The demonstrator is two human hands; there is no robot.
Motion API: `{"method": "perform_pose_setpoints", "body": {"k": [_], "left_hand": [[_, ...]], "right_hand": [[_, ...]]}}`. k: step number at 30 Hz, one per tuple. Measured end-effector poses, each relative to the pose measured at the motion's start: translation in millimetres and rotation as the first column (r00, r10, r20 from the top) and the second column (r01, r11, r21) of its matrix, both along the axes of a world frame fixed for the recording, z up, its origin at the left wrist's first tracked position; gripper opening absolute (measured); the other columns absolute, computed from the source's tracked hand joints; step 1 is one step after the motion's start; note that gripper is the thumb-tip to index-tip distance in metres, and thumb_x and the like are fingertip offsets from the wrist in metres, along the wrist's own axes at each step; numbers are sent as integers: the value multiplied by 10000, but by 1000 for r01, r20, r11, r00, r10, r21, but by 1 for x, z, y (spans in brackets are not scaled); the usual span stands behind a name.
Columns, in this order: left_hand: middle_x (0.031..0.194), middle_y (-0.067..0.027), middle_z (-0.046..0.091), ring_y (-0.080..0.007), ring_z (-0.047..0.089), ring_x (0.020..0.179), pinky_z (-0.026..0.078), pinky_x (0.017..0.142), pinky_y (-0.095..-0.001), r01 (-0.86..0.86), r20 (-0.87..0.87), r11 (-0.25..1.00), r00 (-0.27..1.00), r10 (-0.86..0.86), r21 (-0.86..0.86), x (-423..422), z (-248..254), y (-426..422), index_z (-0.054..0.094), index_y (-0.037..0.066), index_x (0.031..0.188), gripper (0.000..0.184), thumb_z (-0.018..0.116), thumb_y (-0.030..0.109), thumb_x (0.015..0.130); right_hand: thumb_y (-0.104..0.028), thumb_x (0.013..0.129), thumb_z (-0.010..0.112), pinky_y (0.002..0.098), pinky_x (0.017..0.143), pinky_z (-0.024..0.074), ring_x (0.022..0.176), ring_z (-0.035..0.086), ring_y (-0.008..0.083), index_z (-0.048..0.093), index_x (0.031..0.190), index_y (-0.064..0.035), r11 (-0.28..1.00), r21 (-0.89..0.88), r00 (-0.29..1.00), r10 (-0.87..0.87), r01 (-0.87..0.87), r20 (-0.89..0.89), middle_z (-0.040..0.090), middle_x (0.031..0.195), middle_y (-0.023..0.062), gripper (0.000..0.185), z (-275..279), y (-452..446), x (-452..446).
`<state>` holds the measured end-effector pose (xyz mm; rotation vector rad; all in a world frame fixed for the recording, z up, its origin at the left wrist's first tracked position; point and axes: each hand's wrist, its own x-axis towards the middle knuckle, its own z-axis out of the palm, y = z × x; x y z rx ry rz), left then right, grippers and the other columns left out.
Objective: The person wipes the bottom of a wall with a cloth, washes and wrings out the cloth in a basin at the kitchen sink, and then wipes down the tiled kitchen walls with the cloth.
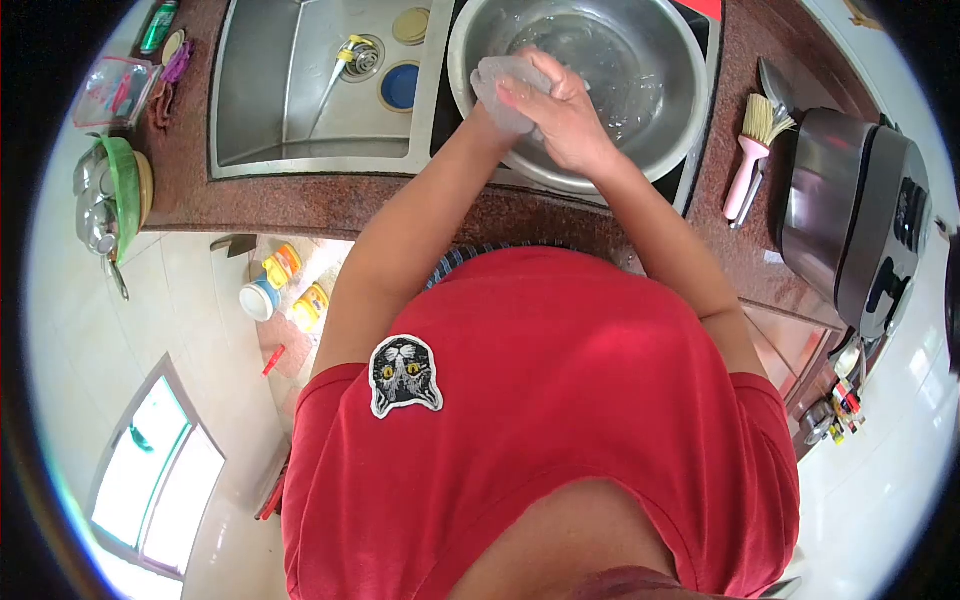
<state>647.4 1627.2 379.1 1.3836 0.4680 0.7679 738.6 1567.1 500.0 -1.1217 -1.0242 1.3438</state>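
Both my hands meet over the near left part of a large steel bowl (695,100) with clear water in it. A translucent whitish sheet (497,82), thin like plastic or a glove, covers most of my left hand (488,122). Its fingers are hidden under the sheet and behind the other hand. My right hand (572,118) is closed, with its thumb pressed on the sheet and its fingers curled over the far side. I cannot make out whether the sheet is worn or only held.
Left of the bowl lies a steel sink (270,110) with a yellow-topped nozzle (350,50) near its drain. A pink-handled brush (748,160) and a dark rice cooker (850,210) stand on the right. A green rack (122,195) is at the far left.
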Motion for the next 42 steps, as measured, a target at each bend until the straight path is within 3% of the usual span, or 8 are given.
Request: {"method": "perform_pose_setpoints", "body": {"k": [3, 6, 12, 23, 27, 34, 37, 42], "left_hand": [[1031, -85, 602, -213, 594, 907, 499, 819, -349, -26, 186, 892, 975, 122, -452, 31, -33, -7, 529, 84, 1090, 277, 427, 308, 962], [1024, -83, 609, -234, 601, 976, 482, 904, -448, 27, 113, 307, 957, 266, -951, 26, 48, -10, 503, 97, 1177, 324, 480, 323, 946], [1089, -125, 607, -262, 615, 980, 504, 865, -452, -265, -169, 469, 957, 237, -843, 35, 33, -10, 529, 11, 1166, 300, 522, 137, 893], [1410, -176, 289, -339, 453, 1166, 438, 941, -463, -559, -459, 488, 829, 318, -671, 12, 35, 6, 86, 167, 1461, 838, 622, 67, 825], [1480, -146, 165, -346, 357, 1257, 376, 987, -526, -518, -470, 608, 845, 255, -601, 21, 38, -15, -46, 274, 1464, 949, 617, 69, 817], [1501, -140, 147, -380, 267, 1326, 276, 1011, -641, -590, -540, 207, 803, 251, -781, 40, 83, -33, -27, 273, 1464, 894, 624, 249, 852], [1486, -162, 205, -385, 250, 1336, 267, 1003, -659, -369, -355, 49, 918, 178, -928, 38, 62, -25, 147, 216, 1447, 720, 571, 386, 890], [1232, -154, 515, -316, 496, 1139, 359, 1003, -535, 86, 43, -137, 956, 292, -987, 29, 37, -6, 490, 93, 1198, 448, 529, 436, 913]], "right_hand": [[-318, 856, 656, 291, 689, 451, 746, 516, 107, 572, 841, -15, 983, 75, 957, -182, 169, 227, 581, 774, 55, 314, -6, 14, -1], [-342, 845, 654, 335, 675, 468, 717, 562, 187, 564, 828, -4, 934, 82, 886, -357, 349, 295, 600, 773, 131, 351, -28, 31, 7], [-448, 889, 530, 505, 762, 462, 871, 591, 460, 534, 932, -18, 913, 56, 422, -240, 403, 874, 630, 896, 253, 432, -91, 48, 74], [-339, 771, 698, 470, 902, 425, 1116, 490, 408, 253, 1427, -228, 776, -239, 344, 30, 583, 939, 435, 1261, 180, 800, -115, 17, 122], [-432, 724, 728, 464, 947, 365, 1198, 418, 305, 234, 1439, -314, 919, -201, -48, 231, 340, 972, 406, 1306, 132, 877, -109, 0, 88], [-387, 706, 764, 407, 871, 435, 1078, 521, 270, 576, 1164, -105, 846, -219, 76, 209, 485, 975, 556, 1125, 133, 570, -115, 10, 88], [-252, 741, 766, 313, 769, 468, 860, 583, 168, 619, 1029, -43, 855, -398, 935, -241, 332, 261, 616, 924, 54, 385, -122, 4, 68], [-103, 785, 713, 230, 681, 440, 725, 532, 73, 613, 955, -29, 971, -208, 987, -139, 121, -77, 597, 822, -14, 210, -33, -21, 28]]}}
